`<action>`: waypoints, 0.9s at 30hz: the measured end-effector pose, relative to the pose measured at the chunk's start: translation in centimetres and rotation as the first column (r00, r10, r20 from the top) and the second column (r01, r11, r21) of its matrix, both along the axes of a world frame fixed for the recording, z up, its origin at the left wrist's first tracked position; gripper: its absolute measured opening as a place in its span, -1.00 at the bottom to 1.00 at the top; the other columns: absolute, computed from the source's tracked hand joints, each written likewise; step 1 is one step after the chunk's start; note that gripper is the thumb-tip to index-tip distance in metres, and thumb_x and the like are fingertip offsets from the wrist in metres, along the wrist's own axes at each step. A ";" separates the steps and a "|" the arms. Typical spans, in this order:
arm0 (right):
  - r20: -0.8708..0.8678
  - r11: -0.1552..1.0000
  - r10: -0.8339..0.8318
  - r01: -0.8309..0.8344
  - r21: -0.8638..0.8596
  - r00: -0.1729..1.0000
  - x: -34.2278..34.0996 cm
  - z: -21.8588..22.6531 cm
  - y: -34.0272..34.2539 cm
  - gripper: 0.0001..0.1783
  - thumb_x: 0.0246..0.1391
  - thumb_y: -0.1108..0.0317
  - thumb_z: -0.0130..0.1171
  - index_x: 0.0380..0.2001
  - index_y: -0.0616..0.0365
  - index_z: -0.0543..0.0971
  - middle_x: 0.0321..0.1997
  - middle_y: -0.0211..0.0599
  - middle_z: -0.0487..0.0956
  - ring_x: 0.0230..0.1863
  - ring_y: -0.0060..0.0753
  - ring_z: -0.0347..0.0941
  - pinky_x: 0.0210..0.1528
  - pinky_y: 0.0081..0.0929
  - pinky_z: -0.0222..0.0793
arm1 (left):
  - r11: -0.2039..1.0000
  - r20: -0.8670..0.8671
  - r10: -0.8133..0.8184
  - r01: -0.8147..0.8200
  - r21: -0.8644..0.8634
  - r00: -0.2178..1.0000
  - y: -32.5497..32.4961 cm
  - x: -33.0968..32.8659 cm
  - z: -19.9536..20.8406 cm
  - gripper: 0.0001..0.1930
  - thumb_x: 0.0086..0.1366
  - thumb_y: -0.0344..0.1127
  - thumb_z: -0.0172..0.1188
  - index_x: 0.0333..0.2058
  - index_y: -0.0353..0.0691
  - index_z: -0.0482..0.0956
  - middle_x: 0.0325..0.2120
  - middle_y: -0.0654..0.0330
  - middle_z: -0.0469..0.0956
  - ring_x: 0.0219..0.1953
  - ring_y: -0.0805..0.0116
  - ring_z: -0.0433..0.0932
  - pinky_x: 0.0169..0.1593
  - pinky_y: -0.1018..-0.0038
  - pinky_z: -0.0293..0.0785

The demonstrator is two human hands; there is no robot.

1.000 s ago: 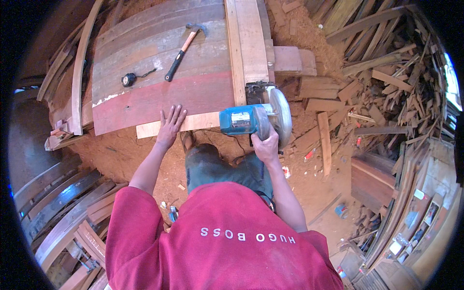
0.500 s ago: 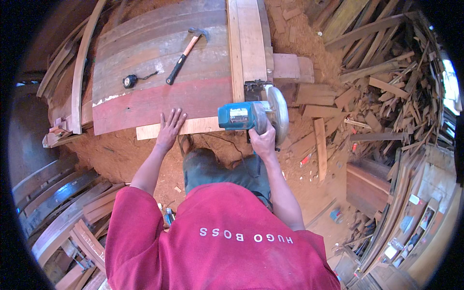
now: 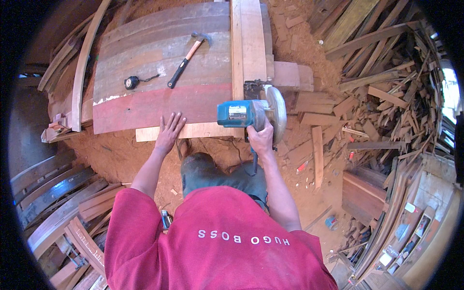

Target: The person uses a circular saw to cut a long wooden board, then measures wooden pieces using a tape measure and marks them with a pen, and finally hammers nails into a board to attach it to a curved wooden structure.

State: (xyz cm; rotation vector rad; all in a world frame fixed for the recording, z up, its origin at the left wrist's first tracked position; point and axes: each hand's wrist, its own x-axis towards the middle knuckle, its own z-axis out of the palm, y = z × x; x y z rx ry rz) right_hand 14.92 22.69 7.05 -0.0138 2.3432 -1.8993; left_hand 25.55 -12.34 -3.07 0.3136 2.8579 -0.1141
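My right hand point(image 3: 261, 138) is wrapped round the rear handle of a blue circular saw point(image 3: 235, 113), at the right end of the work surface. Its rounded, pale blade guard point(image 3: 276, 116) faces right; the blade itself is hidden. My left hand point(image 3: 169, 131) lies flat with fingers spread, across a pale wooden board point(image 3: 205, 130) and the near edge of a reddish wooden panel point(image 3: 130, 111). The pale board runs along the panel's near edge, its right end under the saw. A long light wooden strip point(image 3: 237, 53) stretches away from the saw.
On the panel lie a claw hammer point(image 3: 184, 64) and a black tape measure point(image 3: 131, 82). Piled offcuts point(image 3: 386, 92) fill the right side, and curved timbers point(image 3: 63, 203) are stacked at the left. A power cord point(image 3: 239, 151) hangs near my legs; sawdust covers the floor point(image 3: 116, 157).
Against the panel, the saw has shifted slightly away from me and to the left in my right hand. My left hand stays flat on the pale board. The whole view has shifted a little.
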 end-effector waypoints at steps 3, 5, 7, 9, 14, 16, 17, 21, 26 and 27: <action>0.024 1.000 0.013 -0.013 0.010 1.000 -0.5 -0.3 0.0 -0.63 -0.01 0.46 0.18 -0.08 0.31 0.56 -0.20 -0.13 0.67 -0.16 -0.29 0.60 -0.02 -0.33 0.46 | 1.000 0.011 -0.002 0.002 -0.022 1.000 0.1 0.1 -0.1 -0.22 0.29 -0.47 -0.04 0.45 0.07 -0.07 0.47 0.22 -0.14 0.51 0.17 -0.19 0.45 -0.17 -0.29; 0.033 1.000 0.020 -0.021 0.016 0.999 -1.0 -0.1 0.1 -0.63 -0.02 0.47 0.17 -0.08 0.31 0.55 -0.20 -0.12 0.67 -0.15 -0.29 0.60 -0.01 -0.33 0.46 | 1.000 0.019 0.003 -0.003 -0.007 1.000 0.2 -0.1 0.2 -0.23 0.30 -0.46 -0.03 0.45 0.08 -0.08 0.47 0.22 -0.14 0.50 0.17 -0.19 0.45 -0.18 -0.28; 0.073 1.000 0.010 -0.009 -0.007 0.997 -1.3 0.1 -0.2 -0.63 -0.04 0.48 0.18 -0.09 0.31 0.56 -0.20 -0.12 0.67 -0.15 -0.29 0.60 -0.01 -0.33 0.46 | 1.000 0.027 0.016 -0.017 0.025 1.000 0.3 -0.1 0.3 -0.23 0.31 -0.45 -0.03 0.45 0.09 -0.08 0.47 0.23 -0.14 0.50 0.17 -0.19 0.44 -0.18 -0.27; 0.066 1.000 0.009 -0.008 -0.013 0.998 -1.8 0.3 -0.5 -0.64 -0.05 0.48 0.18 -0.10 0.31 0.56 -0.21 -0.11 0.68 -0.15 -0.29 0.60 -0.02 -0.33 0.46 | 1.000 0.013 0.011 -0.011 0.005 1.000 0.1 0.0 0.1 -0.24 0.32 -0.43 -0.03 0.45 0.10 -0.08 0.48 0.23 -0.14 0.50 0.17 -0.18 0.44 -0.17 -0.26; 0.040 0.999 0.018 -0.019 0.029 0.999 -3.0 -0.1 -0.6 -0.65 -0.06 0.47 0.19 -0.13 0.31 0.57 -0.23 -0.08 0.68 -0.17 -0.25 0.62 -0.05 -0.32 0.47 | 0.999 0.019 0.002 -0.001 -0.036 1.000 0.2 -0.1 0.1 -0.23 0.32 -0.44 -0.03 0.45 0.11 -0.09 0.47 0.23 -0.14 0.50 0.17 -0.18 0.45 -0.16 -0.26; 0.059 0.999 0.007 -0.009 0.041 0.998 -3.5 0.2 -0.8 -0.64 -0.06 0.46 0.19 -0.13 0.31 0.57 -0.24 -0.07 0.68 -0.18 -0.23 0.63 -0.05 -0.31 0.48 | 1.000 0.028 0.005 -0.005 -0.031 1.000 0.3 -0.1 0.2 -0.24 0.32 -0.45 -0.04 0.45 0.11 -0.09 0.47 0.23 -0.14 0.50 0.17 -0.18 0.45 -0.16 -0.26; 0.070 0.999 0.001 -0.004 0.048 0.998 -3.8 0.3 -0.9 -0.64 -0.07 0.45 0.19 -0.13 0.31 0.57 -0.25 -0.07 0.68 -0.19 -0.21 0.63 -0.06 -0.30 0.48 | 0.999 0.036 0.007 -0.006 -0.034 0.999 0.3 -0.1 0.3 -0.24 0.32 -0.45 -0.05 0.45 0.11 -0.09 0.47 0.24 -0.13 0.50 0.17 -0.18 0.45 -0.16 -0.27; -0.035 0.999 0.012 -0.011 0.043 0.999 -4.9 0.0 -1.2 -0.67 -0.06 0.44 0.17 -0.17 0.32 0.57 -0.32 -0.12 0.66 -0.27 -0.26 0.59 -0.14 -0.31 0.47 | 1.000 -0.002 0.009 -0.009 0.018 1.000 0.0 -0.1 -0.1 -0.23 0.31 -0.47 -0.06 0.45 0.10 -0.08 0.47 0.24 -0.12 0.50 0.18 -0.18 0.45 -0.15 -0.27; -0.072 0.999 0.025 -0.021 0.049 0.997 -6.0 0.1 -1.6 -0.65 -0.07 0.42 0.20 -0.15 0.32 0.58 -0.26 -0.03 0.68 -0.18 -0.13 0.64 -0.08 -0.27 0.48 | 0.999 -0.002 0.016 -0.016 0.038 1.000 0.0 -0.1 -0.2 -0.22 0.29 -0.50 -0.05 0.45 0.10 -0.07 0.47 0.24 -0.12 0.51 0.18 -0.19 0.45 -0.14 -0.27; -0.060 0.999 0.024 -0.021 0.048 0.998 -6.2 0.1 -1.6 -0.64 -0.07 0.42 0.20 -0.15 0.32 0.58 -0.26 -0.03 0.68 -0.18 -0.12 0.64 -0.08 -0.27 0.48 | 0.999 0.011 0.018 -0.018 0.031 1.000 0.0 -0.2 -0.2 -0.22 0.28 -0.50 -0.05 0.45 0.10 -0.07 0.47 0.24 -0.12 0.51 0.19 -0.19 0.45 -0.14 -0.27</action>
